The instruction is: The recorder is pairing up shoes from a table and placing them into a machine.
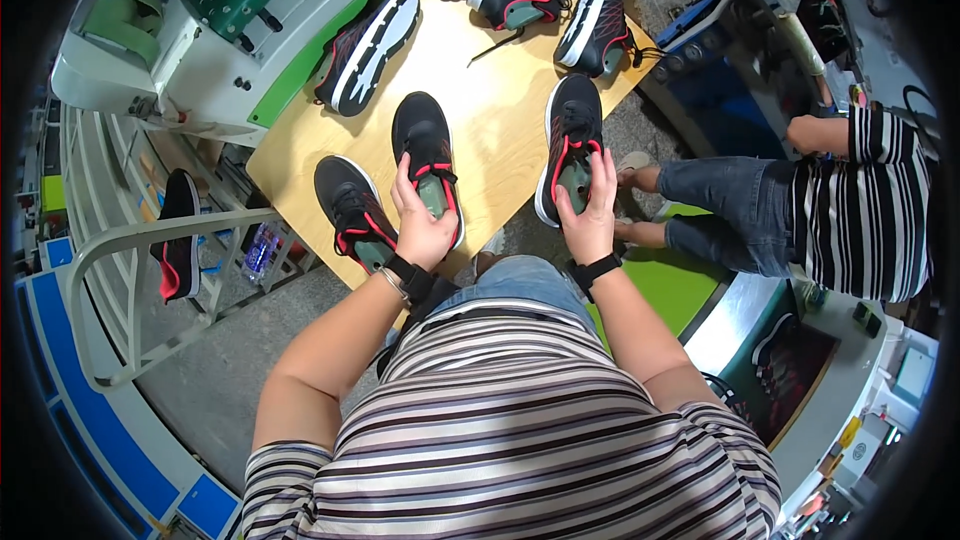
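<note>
My left hand [424, 230] is closed around the heel and collar of a black sneaker [421, 125] with red lining, toe pointing away. A grey-green shoe last [432, 196] fills its opening. My right hand [591, 222] grips the collar of another black sneaker [577, 102] at the table's right edge, thumb on one side and fingers on the other. That shoe also has a grey-green last [573, 183] inside. Left of my left hand, a third black sneaker [345, 190] stands on the table, its heel partly behind my wrist.
More sneakers [375, 50] lie tipped on the wooden table [490, 130], several at its far end. White machinery [110, 65] flanks the left, beside a metal rack [130, 240] holding one sneaker [178, 230]. A co-worker in a striped shirt [860, 210] stands at the right.
</note>
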Demonstrator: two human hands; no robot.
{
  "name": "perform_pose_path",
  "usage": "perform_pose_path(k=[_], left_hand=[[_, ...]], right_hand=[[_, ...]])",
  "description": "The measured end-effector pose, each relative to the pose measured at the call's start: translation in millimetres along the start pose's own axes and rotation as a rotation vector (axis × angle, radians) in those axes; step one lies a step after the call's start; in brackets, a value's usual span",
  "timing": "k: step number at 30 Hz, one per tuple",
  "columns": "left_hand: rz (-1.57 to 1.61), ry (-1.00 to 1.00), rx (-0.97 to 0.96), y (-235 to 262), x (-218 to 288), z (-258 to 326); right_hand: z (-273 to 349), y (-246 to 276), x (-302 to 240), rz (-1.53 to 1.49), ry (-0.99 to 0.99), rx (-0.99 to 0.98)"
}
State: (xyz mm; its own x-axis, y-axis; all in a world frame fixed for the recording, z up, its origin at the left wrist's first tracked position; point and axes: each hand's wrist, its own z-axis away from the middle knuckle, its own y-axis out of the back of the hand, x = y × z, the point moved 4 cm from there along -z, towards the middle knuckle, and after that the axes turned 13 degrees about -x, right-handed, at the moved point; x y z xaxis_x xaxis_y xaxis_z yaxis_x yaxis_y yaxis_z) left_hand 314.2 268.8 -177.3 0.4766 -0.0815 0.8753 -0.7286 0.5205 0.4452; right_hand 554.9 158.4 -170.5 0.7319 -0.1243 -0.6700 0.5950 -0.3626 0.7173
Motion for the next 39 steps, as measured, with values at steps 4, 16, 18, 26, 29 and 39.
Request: perform_pose_path(k=[4, 16, 18, 26, 29, 39], left_hand=[[0.011, 0.003, -0.009, -1, 1, 2], [0.796, 0.151, -0.108, 82, 49, 10], [0.869, 0.159, -0.08, 115, 75, 17], [0.634, -0.308, 0.204, 269, 170, -43], [0.469, -0.395, 0.377, 331, 193, -112], [0.121, 0.409, 0.602, 449, 121, -289]], right_hand=[[1, -1, 5, 0.04, -0.099, -0.129], [-21, 35, -61, -0.328, -0.089, -0.134], [-51, 31, -82, -1.02, -0.206, -0.268], [-236, 32, -216, -1.139, 0.103, -0.353], [-357, 25, -268, -0.872, 0.397, -0.245], [-605, -124, -309, 0.018, 0.31, -0.429]])
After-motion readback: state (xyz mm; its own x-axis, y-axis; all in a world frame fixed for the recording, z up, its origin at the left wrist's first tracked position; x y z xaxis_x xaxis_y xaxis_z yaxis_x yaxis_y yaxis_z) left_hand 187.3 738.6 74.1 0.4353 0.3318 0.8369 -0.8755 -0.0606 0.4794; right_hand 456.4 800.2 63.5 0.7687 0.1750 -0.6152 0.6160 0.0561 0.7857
